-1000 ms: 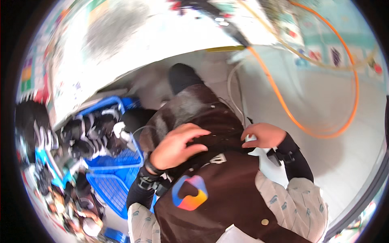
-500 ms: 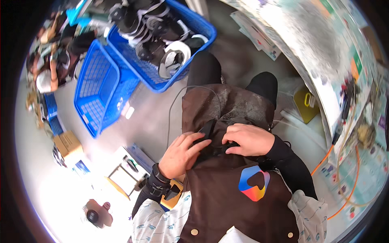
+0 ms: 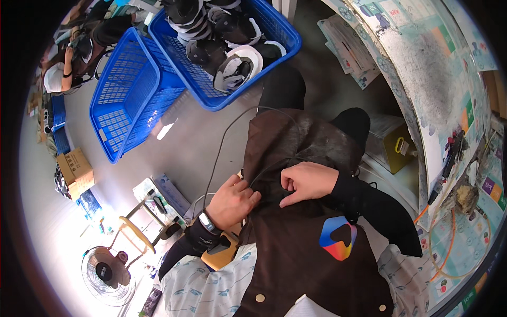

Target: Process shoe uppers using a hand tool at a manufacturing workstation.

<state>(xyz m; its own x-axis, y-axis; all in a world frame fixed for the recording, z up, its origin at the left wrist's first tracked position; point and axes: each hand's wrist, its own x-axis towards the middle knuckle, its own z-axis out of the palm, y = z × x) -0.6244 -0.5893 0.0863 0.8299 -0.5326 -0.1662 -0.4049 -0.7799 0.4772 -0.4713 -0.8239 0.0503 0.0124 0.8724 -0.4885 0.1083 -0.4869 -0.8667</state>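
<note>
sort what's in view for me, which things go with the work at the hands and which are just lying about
Seem to go with the work:
left hand, curled over the apron
right hand, curled beside it
cable, looping past the hands

Seem just lying about:
baskets
carton
fan

Anything between the fingers is unclear.

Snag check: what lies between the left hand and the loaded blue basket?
Head view: grey floor and a looping dark cable lie between the left hand and loaded blue basket.
</note>
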